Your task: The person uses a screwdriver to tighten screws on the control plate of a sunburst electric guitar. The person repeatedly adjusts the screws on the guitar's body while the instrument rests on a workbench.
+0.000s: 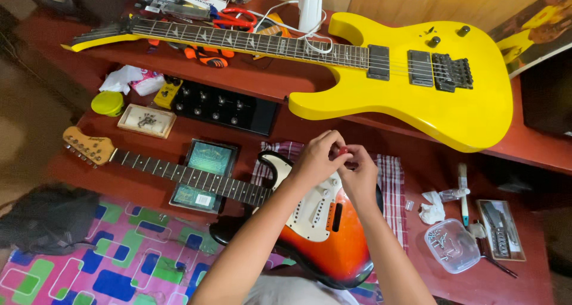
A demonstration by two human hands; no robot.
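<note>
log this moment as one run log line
left hand: pinching small red piece | right hand: fingertips at same piece | below: sunburst guitar on checked cloth | behind: yellow guitar

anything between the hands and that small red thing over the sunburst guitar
Nothing visible: the left hand and right hand meet around the small red piece, fingers touching it, above the sunburst guitar.

Yellow guitar (417, 96), sunburst guitar (333, 239) (white pickguard), checked cloth (392, 186), multicoloured mat (119, 263).
</note>
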